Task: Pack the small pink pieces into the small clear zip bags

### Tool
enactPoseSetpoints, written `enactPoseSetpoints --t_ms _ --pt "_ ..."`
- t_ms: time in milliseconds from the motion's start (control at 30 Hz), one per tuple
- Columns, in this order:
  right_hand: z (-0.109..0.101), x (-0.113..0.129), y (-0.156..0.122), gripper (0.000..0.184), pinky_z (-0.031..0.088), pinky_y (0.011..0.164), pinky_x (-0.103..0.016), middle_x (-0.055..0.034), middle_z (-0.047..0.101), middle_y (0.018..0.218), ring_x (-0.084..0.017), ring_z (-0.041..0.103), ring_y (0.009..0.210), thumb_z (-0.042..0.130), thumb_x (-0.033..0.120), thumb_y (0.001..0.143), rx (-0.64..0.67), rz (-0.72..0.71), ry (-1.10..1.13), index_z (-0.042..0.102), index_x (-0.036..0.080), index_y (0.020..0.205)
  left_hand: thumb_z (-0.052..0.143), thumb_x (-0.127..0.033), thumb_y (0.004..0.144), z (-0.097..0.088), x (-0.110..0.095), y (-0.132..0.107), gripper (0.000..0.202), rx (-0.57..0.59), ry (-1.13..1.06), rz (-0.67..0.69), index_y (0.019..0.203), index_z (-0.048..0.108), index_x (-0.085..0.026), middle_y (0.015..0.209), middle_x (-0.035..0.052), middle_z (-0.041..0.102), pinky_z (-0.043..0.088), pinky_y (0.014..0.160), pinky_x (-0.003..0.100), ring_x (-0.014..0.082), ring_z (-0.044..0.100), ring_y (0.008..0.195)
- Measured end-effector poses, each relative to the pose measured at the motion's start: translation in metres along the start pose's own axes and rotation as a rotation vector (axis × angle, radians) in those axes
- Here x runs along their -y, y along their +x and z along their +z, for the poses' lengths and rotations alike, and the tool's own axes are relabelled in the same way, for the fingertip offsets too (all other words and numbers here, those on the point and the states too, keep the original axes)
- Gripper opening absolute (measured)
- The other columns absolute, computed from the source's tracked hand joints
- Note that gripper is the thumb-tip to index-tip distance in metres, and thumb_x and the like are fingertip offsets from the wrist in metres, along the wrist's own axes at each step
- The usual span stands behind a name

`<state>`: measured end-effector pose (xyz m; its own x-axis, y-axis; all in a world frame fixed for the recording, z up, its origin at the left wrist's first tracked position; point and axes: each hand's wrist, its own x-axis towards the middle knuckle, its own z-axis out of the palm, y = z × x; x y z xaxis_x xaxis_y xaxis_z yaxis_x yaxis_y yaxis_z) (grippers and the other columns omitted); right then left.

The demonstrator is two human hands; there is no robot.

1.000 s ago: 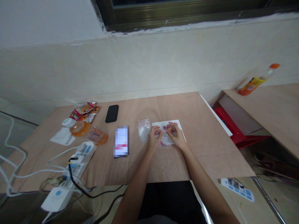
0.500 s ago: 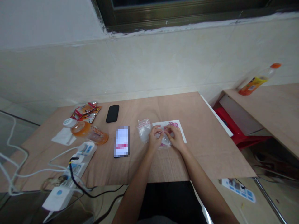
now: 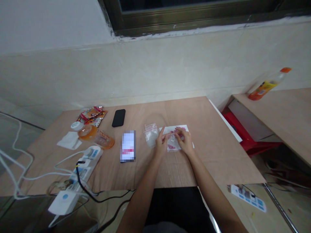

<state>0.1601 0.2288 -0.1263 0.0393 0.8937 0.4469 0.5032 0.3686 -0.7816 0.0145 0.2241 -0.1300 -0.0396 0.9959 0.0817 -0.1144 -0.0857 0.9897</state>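
Both of my hands meet over a white sheet (image 3: 188, 129) on the wooden table (image 3: 213, 152). My left hand (image 3: 161, 143) and my right hand (image 3: 184, 141) pinch the top edge of a small clear zip bag (image 3: 173, 145) with pink bits inside. More pink bits (image 3: 179, 129) lie on the sheet just behind my fingers. A pile of empty clear zip bags (image 3: 150, 134) rests right beside my left hand.
A lit phone (image 3: 128, 150) and a black phone (image 3: 119, 117) lie to the left. Farther left are an orange bottle on its side (image 3: 96, 137), snack packets (image 3: 93, 115), a tissue (image 3: 68, 140) and power strips with cables (image 3: 82, 163). A red stool (image 3: 243, 132) and a second table with an orange-capped bottle (image 3: 267, 84) stand at right.
My fingers have shifted along the bag's top edge and the bag now sits a little lower between my hands. The camera moved slightly.
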Motion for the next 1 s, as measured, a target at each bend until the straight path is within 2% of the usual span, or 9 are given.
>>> enactPoseSetpoints --t_ms 167,267,333,367,500,600,733,833,1000 --pt "-0.007 0.008 -0.001 0.025 0.048 0.082 -0.039 -0.0060 0.070 0.095 -0.021 0.064 0.084 0.054 0.040 0.090 -0.037 0.047 0.095 0.064 0.024 0.107 0.060 -0.044 0.086 0.000 0.003 0.001 0.063 -0.039 0.006 0.025 0.141 0.040 -0.020 0.092 0.0052 0.075 0.055 0.080 0.031 0.0171 0.070 0.084" --pt "-0.020 0.014 0.001 0.028 0.050 0.077 -0.036 -0.0057 0.067 0.090 -0.020 0.063 0.080 0.056 0.042 0.088 -0.233 0.106 0.201 0.062 0.023 0.108 0.060 -0.049 0.085 -0.002 0.004 0.003 0.062 -0.084 -0.032 0.045 0.137 0.042 -0.021 0.108 0.0098 0.071 0.054 0.083 0.032 0.0178 0.069 0.090" --pt "-0.029 0.016 0.004 0.031 0.050 0.074 -0.034 -0.0041 0.064 0.083 -0.019 0.062 0.076 0.055 0.043 0.089 -0.397 0.145 0.275 0.059 0.023 0.111 0.057 -0.055 0.085 -0.004 0.005 0.005 0.058 -0.094 -0.042 0.033 0.130 0.048 -0.020 0.109 0.0118 0.070 0.054 0.081 0.032 0.0177 0.069 0.087" --pt "-0.033 0.017 0.005 0.031 0.050 0.073 -0.034 -0.0037 0.063 0.081 -0.018 0.061 0.074 0.055 0.044 0.089 -0.411 0.154 0.295 0.058 0.022 0.111 0.056 -0.058 0.084 -0.005 0.005 0.006 0.057 -0.094 -0.040 0.025 0.126 0.051 -0.018 0.107 0.0121 0.071 0.054 0.079 0.032 0.0176 0.069 0.084" --pt "-0.044 0.018 0.018 0.034 0.050 0.067 -0.032 -0.0031 0.061 0.081 -0.018 0.060 0.072 0.060 0.047 0.084 -0.193 0.157 0.306 0.058 0.023 0.109 0.053 -0.063 0.083 -0.007 0.005 0.007 0.055 -0.103 -0.011 0.018 0.114 0.055 -0.017 0.094 0.0097 0.072 0.053 0.073 0.031 0.0166 0.068 0.076" --pt "-0.046 0.021 0.036 0.038 0.049 0.057 -0.027 -0.0003 0.056 0.082 -0.016 0.058 0.067 0.054 0.048 0.087 -0.242 0.153 0.369 0.051 0.028 0.119 0.052 -0.063 0.083 -0.007 0.002 0.007 0.053 -0.136 -0.004 0.006 0.109 0.057 -0.017 0.087 0.0077 0.071 0.052 0.070 0.030 0.0157 0.067 0.072" --pt "-0.030 0.024 0.064 0.040 0.045 0.045 -0.022 0.0016 0.051 0.083 -0.011 0.054 0.058 0.051 0.047 0.088 -0.135 0.173 0.397 0.043 0.029 0.123 0.050 -0.061 0.085 -0.006 -0.001 0.006 0.049 -0.161 -0.006 -0.004 0.105 0.058 -0.017 0.083 0.0062 0.069 0.051 0.069 0.029 0.0153 0.065 0.071" --pt "-0.005 0.019 0.084 0.043 0.043 0.041 -0.018 0.0027 0.050 0.084 -0.009 0.054 0.054 0.047 0.048 0.088 -0.097 0.221 0.430 0.037 0.029 0.126 0.050 -0.061 0.084 -0.006 -0.002 0.006 0.048 -0.176 0.000 0.000 0.103 0.058 -0.017 0.080 0.0048 0.068 0.051 0.069 0.029 0.0149 0.064 0.070" --pt "0.043 -0.006 0.112 0.044 0.041 0.039 -0.016 0.0063 0.049 0.074 -0.008 0.053 0.050 0.048 0.050 0.085 -0.084 0.324 0.450 0.040 0.026 0.121 0.052 -0.060 0.084 -0.006 -0.006 0.006 0.047 -0.178 -0.020 -0.002 0.100 0.058 -0.017 0.076 0.0035 0.066 0.050 0.067 0.027 0.0141 0.063 0.068"
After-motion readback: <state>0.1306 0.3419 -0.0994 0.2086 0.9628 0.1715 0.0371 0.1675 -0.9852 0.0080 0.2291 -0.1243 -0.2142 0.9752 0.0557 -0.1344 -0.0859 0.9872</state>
